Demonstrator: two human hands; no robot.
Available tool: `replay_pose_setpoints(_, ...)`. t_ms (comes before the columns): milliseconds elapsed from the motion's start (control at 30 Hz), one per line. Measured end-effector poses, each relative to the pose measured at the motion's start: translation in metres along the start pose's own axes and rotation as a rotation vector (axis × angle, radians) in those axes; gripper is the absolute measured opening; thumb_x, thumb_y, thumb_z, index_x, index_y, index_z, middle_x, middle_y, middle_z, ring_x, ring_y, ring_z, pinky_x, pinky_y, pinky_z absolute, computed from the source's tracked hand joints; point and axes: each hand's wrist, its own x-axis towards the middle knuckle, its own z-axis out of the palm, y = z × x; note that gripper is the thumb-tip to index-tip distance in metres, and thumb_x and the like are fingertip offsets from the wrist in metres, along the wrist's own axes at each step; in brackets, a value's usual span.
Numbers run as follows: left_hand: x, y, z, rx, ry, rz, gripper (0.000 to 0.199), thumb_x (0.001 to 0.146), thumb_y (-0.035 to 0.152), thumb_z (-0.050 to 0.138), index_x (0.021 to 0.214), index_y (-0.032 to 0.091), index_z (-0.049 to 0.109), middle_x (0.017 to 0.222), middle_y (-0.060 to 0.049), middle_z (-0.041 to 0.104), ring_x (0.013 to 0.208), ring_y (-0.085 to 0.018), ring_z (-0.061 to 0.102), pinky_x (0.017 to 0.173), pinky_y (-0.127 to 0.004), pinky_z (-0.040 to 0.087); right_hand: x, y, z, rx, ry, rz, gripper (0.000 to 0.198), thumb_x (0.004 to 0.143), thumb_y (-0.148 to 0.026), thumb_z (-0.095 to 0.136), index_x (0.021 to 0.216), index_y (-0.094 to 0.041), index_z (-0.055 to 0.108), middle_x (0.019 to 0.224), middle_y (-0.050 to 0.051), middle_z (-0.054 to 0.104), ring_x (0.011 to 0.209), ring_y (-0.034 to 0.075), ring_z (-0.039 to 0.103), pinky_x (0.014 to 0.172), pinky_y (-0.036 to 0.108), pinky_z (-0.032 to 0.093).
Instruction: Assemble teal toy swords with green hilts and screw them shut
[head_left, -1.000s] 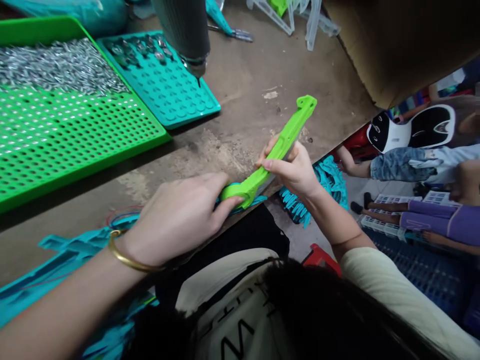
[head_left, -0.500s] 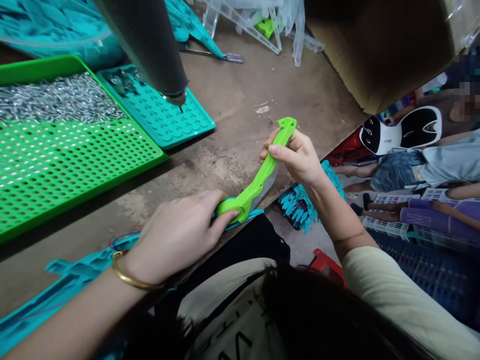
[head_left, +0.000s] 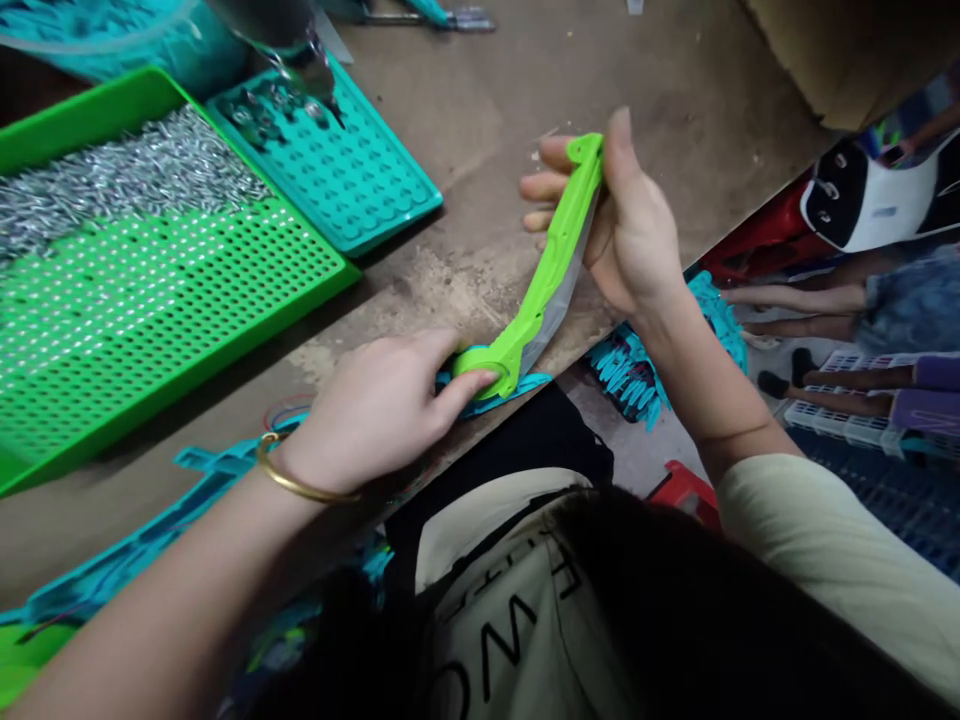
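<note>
My left hand [head_left: 390, 400] is closed on the round end of a long, bright green plastic part [head_left: 559, 245], its thumb pressed on top. A translucent plastic strip [head_left: 555, 310] shows along the part's underside. Beneath the round end, a turquoise plastic piece [head_left: 529, 385] lies at the table edge, partly covered. My right hand [head_left: 634, 225] is open around the part's far, hooked end, thumb up on one side and fingers stretched out behind it. Whether its palm touches the part I cannot tell.
A green perforated tray [head_left: 225, 290] holds many small metal screws [head_left: 142, 170]. A turquoise tray [head_left: 375, 180] with small metal pieces sits beneath a dark hanging screwdriver [head_left: 292, 50]. Turquoise parts [head_left: 157, 530] lie at left. A cardboard box [head_left: 802, 50] stands at far right; people are beyond.
My right hand has let go of the green plastic part and spread its fingers. The left hand keeps its hold on the round end. The view has shifted, and the screwdriver shows higher up.
</note>
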Motion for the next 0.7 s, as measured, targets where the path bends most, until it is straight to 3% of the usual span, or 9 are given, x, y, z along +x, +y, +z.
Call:
replay_pose_setpoints(100,-0.001,0.003,-0.007,-0.013,0.035,0.022,0.047,0.087,0.057,0.036,0.098,0.021,0.062,0.079,-0.007,0.065,0.069,-0.024,0.058,0.063,-0.033,0.037,-0.032,0.023,0.004,-0.022,-0.172,0.199,0.054,0.078,-0.062,0.061,0.111,-0.018,0.057,0.099,0.002,0.070,0.088,0.014,0.068,0.082,0.028,0.055)
replay_pose_setpoints(200,-0.004,0.009,-0.012,-0.015,0.088,0.043,0.044,0.086,0.055,0.039,0.099,0.021,0.063,0.079,-0.005,0.065,0.063,-0.020,0.055,0.061,-0.031,0.035,-0.056,0.041,0.014,-0.081,-0.233,0.229,0.060,0.060,-0.050,0.083,0.105,-0.017,0.060,0.099,0.004,0.070,0.092,0.017,0.067,0.085,0.029,0.056)
replay_pose_setpoints(433,-0.014,0.017,-0.008,0.096,0.271,0.033,0.044,0.089,0.051,0.036,0.095,0.017,0.063,0.067,-0.003,0.053,0.055,-0.018,0.046,0.054,-0.028,0.025,-0.061,0.043,0.033,-0.163,-0.113,0.150,0.049,0.064,-0.057,0.077,0.090,-0.018,0.062,0.095,0.004,0.066,0.093,0.018,0.064,0.088,0.032,0.055)
replay_pose_setpoints(600,-0.015,0.016,-0.003,0.161,0.307,0.043,0.044,0.090,0.055,0.037,0.096,0.019,0.062,0.063,-0.003,0.048,0.055,-0.021,0.044,0.052,-0.028,0.018,-0.056,0.045,0.026,-0.162,-0.165,0.100,0.040,0.067,-0.049,0.078,0.088,-0.019,0.062,0.094,0.004,0.063,0.096,0.018,0.063,0.089,0.034,0.054)
replay_pose_setpoints(700,-0.015,0.016,-0.002,0.187,0.278,0.012,0.048,0.091,0.056,0.033,0.106,0.021,0.061,0.068,-0.005,0.054,0.060,-0.027,0.050,0.052,-0.030,0.018,-0.052,0.049,0.020,-0.156,-0.204,0.140,0.041,0.063,-0.047,0.081,0.087,-0.020,0.061,0.093,0.004,0.063,0.098,0.019,0.063,0.088,0.032,0.055)
